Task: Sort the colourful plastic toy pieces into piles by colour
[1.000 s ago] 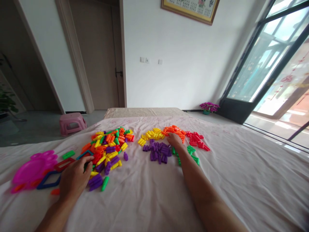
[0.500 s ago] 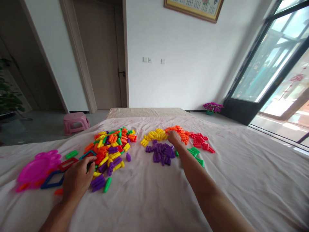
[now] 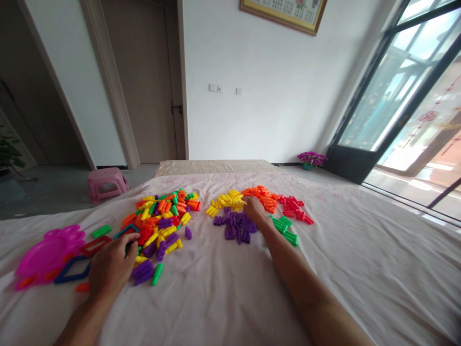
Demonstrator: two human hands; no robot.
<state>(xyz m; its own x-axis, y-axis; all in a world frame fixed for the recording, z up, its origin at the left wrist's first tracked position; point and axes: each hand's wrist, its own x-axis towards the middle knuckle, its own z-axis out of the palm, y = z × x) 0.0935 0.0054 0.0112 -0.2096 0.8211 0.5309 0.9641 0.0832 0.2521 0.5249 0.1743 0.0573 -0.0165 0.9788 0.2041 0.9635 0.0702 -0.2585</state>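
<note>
Yellow pcs & orange pcs by R hand, mixed pile by L hand; can't tell hands' grip.

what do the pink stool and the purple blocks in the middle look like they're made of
The pink stool looks like smooth moulded plastic, judging by its one-piece rounded form. The purple blocks are probably hard plastic too, slightly glossy, with even colour and faint highlights.

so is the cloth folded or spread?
Spread: the pale cloth runs wide under the purple pieces, wrinkled but with no fold-over visible.
</note>
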